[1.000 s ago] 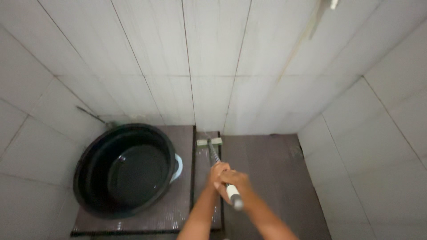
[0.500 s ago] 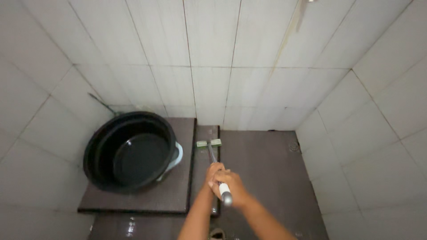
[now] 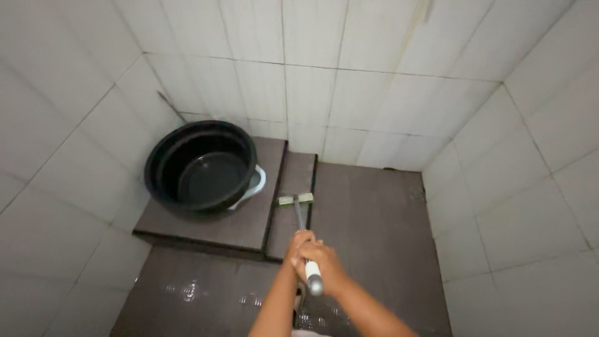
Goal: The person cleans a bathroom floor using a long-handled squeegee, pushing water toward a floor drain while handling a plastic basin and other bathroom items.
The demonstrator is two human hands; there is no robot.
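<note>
We hold a long brush [image 3: 301,218] with both hands. Our right hand [image 3: 324,268] is shut tight around the white and grey end of the handle, close to us. Our left hand [image 3: 298,247] is shut around the handle too. It sits just past the right hand and touches it.

From our hands the thin metal handle goes away from us and down. At the far end is the small green and white brush head [image 3: 296,200]. The head lies flat on a low dark step [image 3: 293,234]. It rests on the narrow strip of the step, near its right edge.

Past our hands and to the left, a big black tub [image 3: 201,167] stands on the wide part of the step. It is well apart from the brush head. Something pale blue [image 3: 254,186] peeks out from under the tub on the side near the brush. We cannot tell what it is.

To the right of our hands, the dark floor [image 3: 374,218] is lower than the step. Below our hands and to the left the floor looks wet and shiny. A small drain [image 3: 416,195] sits in the floor, far off to the right, by the wall.

White tile walls [image 3: 349,93] stand all around, to the left, in front and to the right of our hands.
</note>
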